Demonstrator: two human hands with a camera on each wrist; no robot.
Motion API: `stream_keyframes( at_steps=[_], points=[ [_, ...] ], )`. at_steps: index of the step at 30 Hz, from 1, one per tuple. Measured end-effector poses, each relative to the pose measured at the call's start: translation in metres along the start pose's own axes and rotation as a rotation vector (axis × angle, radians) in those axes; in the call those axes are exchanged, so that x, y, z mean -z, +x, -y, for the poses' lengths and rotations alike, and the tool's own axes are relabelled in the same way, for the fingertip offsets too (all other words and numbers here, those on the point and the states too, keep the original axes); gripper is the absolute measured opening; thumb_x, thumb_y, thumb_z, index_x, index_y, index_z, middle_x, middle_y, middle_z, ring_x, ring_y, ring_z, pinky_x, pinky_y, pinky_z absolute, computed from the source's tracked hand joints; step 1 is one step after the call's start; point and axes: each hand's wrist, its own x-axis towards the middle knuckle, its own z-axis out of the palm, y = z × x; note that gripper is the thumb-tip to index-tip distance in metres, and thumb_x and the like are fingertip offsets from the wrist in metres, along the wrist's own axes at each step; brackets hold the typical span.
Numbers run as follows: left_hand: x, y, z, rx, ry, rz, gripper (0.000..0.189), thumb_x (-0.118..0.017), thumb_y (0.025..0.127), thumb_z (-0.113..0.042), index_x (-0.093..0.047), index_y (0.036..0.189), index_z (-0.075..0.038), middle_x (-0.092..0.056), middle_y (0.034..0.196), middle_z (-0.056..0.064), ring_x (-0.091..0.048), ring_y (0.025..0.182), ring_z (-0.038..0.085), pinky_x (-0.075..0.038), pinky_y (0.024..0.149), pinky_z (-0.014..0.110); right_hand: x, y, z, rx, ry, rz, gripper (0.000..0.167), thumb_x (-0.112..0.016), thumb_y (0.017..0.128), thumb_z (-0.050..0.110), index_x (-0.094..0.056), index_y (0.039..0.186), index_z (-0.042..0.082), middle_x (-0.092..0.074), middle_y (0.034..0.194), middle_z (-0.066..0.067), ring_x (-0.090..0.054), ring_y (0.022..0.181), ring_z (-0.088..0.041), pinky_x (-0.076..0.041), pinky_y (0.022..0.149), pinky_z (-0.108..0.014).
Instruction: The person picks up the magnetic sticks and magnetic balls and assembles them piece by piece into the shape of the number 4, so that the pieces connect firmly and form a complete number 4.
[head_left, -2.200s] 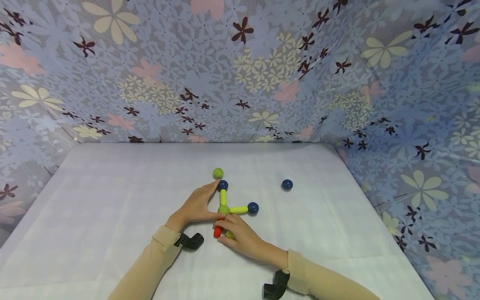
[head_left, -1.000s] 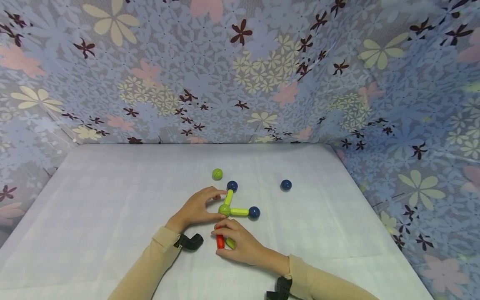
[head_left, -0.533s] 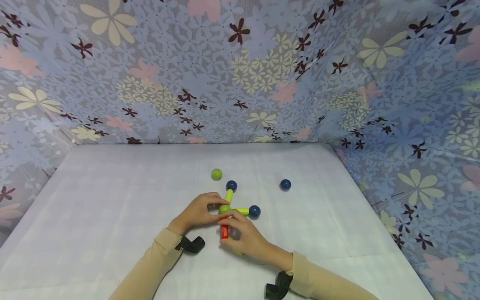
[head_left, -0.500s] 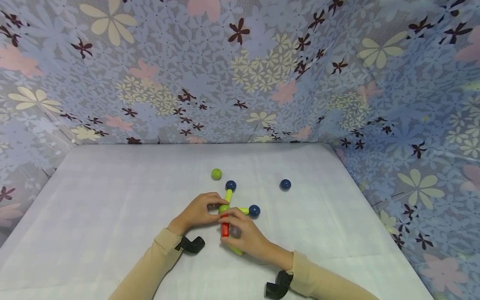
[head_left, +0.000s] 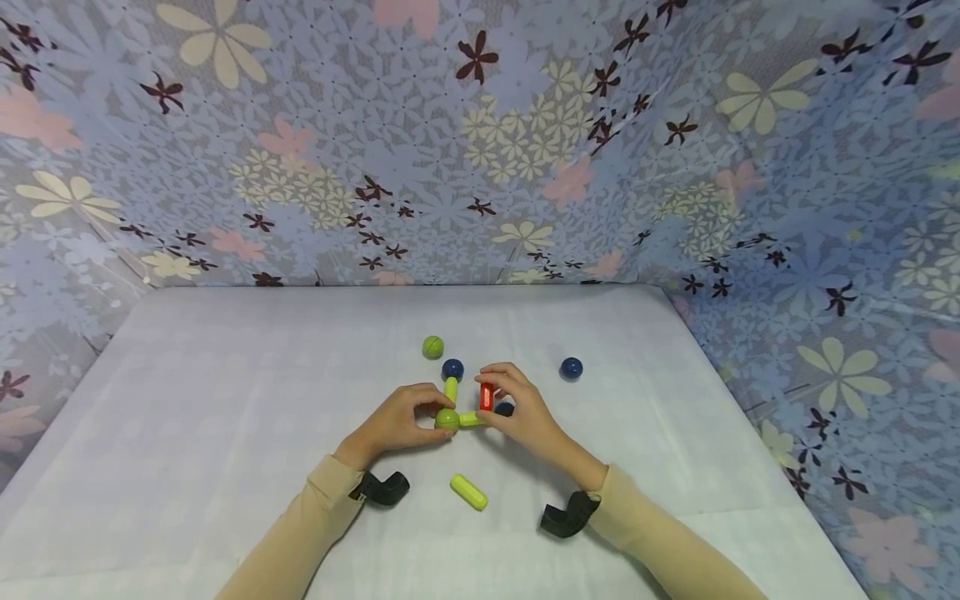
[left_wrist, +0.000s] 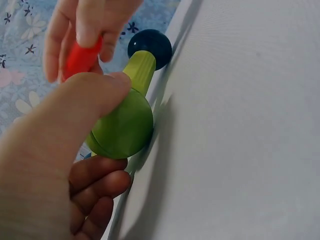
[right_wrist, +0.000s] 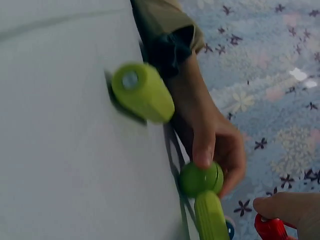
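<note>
My left hand holds a green ball between thumb and fingers. From that ball one yellow-green rod points away to a dark blue ball. A second yellow-green rod runs right to another blue ball, which my right hand partly covers. Thumb and fingertips of my right hand pinch a short red rod, overlapping the second rod in the head view. In the left wrist view the red rod appears beside the joined pieces, apart from the green ball.
A loose yellow-green rod, with a metal disc at its end in the right wrist view, lies nearer the person. Beyond the hands are a loose green ball and a loose blue ball. Flowered cloth rises behind the white table.
My right hand has carried the red rod from just below the green ball up and to the right, uncovering the loose rod. The left hand stays at the green ball; the far blue ball shifted slightly left.
</note>
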Motion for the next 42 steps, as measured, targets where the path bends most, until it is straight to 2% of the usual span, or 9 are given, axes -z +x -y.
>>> stream_keyframes(
  at_steps=[5, 9, 18, 24, 30, 34, 39, 42],
  points=[
    [0.000, -0.001, -0.001, -0.003, 0.009, -0.009, 0.030, -0.081, 0.074, -0.023, -0.069, 0.100, -0.012, -0.063, 0.086, -0.004, -0.054, 0.076, 0.004, -0.050, 0.070, 0.019, 0.005, 0.007, -0.014, -0.023, -0.007, -0.019, 0.049, -0.077, 0.076, 0.004, -0.058, 0.121, -0.004, -0.054, 0.124, -0.017, -0.059, 0.098, -0.022, -0.054, 0.080, -0.033],
    [0.002, 0.000, -0.004, -0.003, 0.013, -0.006, 0.030, -0.080, 0.074, -0.023, -0.068, 0.100, -0.013, -0.063, 0.086, -0.004, -0.055, 0.077, 0.006, -0.050, 0.071, 0.020, 0.007, 0.011, -0.023, -0.072, 0.035, -0.021, 0.043, -0.077, 0.076, 0.003, -0.062, 0.116, -0.005, -0.053, 0.125, -0.020, -0.058, 0.101, -0.024, -0.053, 0.082, -0.034],
    [0.001, 0.001, -0.002, -0.004, 0.022, -0.003, 0.029, -0.080, 0.075, -0.022, -0.067, 0.100, -0.014, -0.061, 0.084, -0.005, -0.055, 0.076, 0.008, -0.049, 0.069, 0.020, 0.009, 0.011, -0.037, -0.174, 0.119, 0.021, 0.035, -0.074, 0.079, 0.001, -0.064, 0.112, -0.006, -0.051, 0.129, -0.024, -0.057, 0.105, -0.032, -0.052, 0.086, -0.043],
    [0.002, 0.001, -0.003, 0.021, 0.015, 0.010, 0.030, -0.080, 0.075, -0.022, -0.067, 0.101, -0.012, -0.060, 0.084, -0.004, -0.054, 0.076, 0.008, -0.049, 0.070, 0.020, 0.016, 0.012, -0.017, -0.208, 0.131, 0.045, 0.030, -0.067, 0.083, -0.003, -0.062, 0.112, -0.012, -0.052, 0.126, -0.029, -0.055, 0.110, -0.037, -0.051, 0.088, -0.041],
    [0.002, 0.001, -0.003, 0.040, 0.011, 0.045, 0.039, -0.077, 0.078, -0.019, -0.067, 0.114, -0.008, -0.063, 0.090, -0.001, -0.054, 0.079, 0.009, -0.049, 0.073, 0.022, 0.019, 0.011, -0.007, -0.201, 0.140, 0.046, 0.029, -0.066, 0.085, -0.004, -0.061, 0.112, -0.013, -0.052, 0.124, -0.032, -0.056, 0.107, -0.039, -0.052, 0.087, -0.040],
    [0.002, 0.001, -0.002, 0.058, 0.026, 0.054, 0.043, -0.077, 0.079, -0.021, -0.065, 0.118, -0.008, -0.063, 0.089, -0.001, -0.054, 0.079, 0.008, -0.049, 0.073, 0.021, 0.017, 0.011, -0.010, -0.214, 0.152, 0.025, 0.031, -0.066, 0.085, -0.003, -0.060, 0.113, -0.014, -0.054, 0.121, -0.030, -0.058, 0.104, -0.039, -0.054, 0.085, -0.035],
    [0.002, 0.002, -0.002, 0.073, 0.033, 0.031, 0.043, -0.078, 0.078, -0.023, -0.066, 0.116, -0.007, -0.062, 0.084, -0.001, -0.053, 0.077, 0.007, -0.049, 0.072, 0.021, 0.017, 0.010, -0.014, -0.276, 0.173, 0.013, 0.033, -0.066, 0.086, 0.000, -0.059, 0.116, -0.012, -0.056, 0.117, -0.025, -0.058, 0.101, -0.036, -0.050, 0.081, -0.019],
    [0.003, 0.002, -0.001, 0.079, 0.029, 0.033, 0.043, -0.078, 0.079, -0.023, -0.066, 0.117, -0.007, -0.061, 0.084, -0.002, -0.053, 0.077, 0.006, -0.049, 0.072, 0.021, 0.017, 0.010, -0.015, -0.295, 0.176, 0.014, 0.035, -0.065, 0.087, 0.000, -0.057, 0.119, -0.011, -0.057, 0.117, -0.024, -0.058, 0.100, -0.036, -0.048, 0.080, -0.017]
  ],
)
